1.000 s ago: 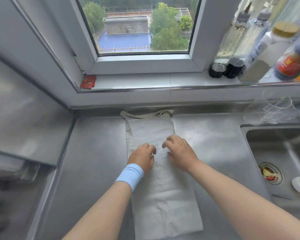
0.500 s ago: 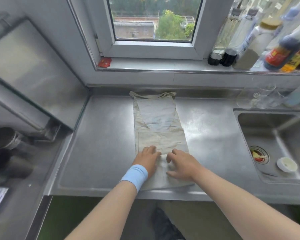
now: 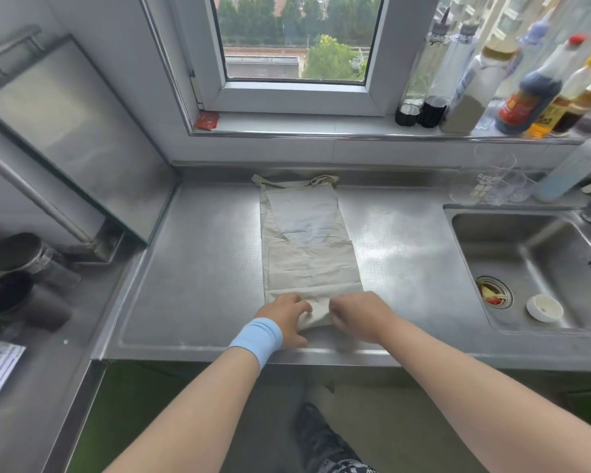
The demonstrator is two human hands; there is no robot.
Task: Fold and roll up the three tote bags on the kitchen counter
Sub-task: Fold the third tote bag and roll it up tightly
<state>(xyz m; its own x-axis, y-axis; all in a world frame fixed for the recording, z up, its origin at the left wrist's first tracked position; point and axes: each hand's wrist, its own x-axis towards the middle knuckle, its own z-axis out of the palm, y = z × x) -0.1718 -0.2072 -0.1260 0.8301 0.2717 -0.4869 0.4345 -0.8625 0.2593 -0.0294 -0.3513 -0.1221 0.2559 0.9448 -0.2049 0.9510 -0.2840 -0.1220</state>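
A person's 2 bare hands meet at the near end of a beige tote bag point(image 3: 309, 264) on a steel kitchen counter point(image 3: 202, 268). The left hand point(image 3: 284, 315), a pale blue wristband point(image 3: 257, 337) at its wrist, and the right hand point(image 3: 359, 312) sit side by side, almost touching, fingers curled down over the cloth. Between them we see the bag's near end bunched into a thick fold, and both hands hold it close to the counter's front edge. We cannot tell how many turns of cloth lie under the fingers. From the grip the rest of the bag runs flat and straight away from the person as a narrow strip, its handles point(image 3: 296, 181) at the far end below the window sill point(image 3: 321, 131).

To the right of the grip, well apart from the bag, a steel sink point(image 3: 468, 247) is set into the counter. Its drain strainer point(image 3: 493, 296) holds red and yellow scraps, and a small white round cap point(image 3: 545, 308) lies near it on the sink floor. Beyond the sink, clear drinking glasses point(image 3: 492, 180) stand at the back of the counter. Up and to the right of the grip, bottles point(image 3: 526, 97) line the sill; several hold dark liquid, and 1 carries a red label. Far left of the grip, 2 dark round pots point(image 3: 7, 295) stand on a lower surface; we cannot tell what is in them.
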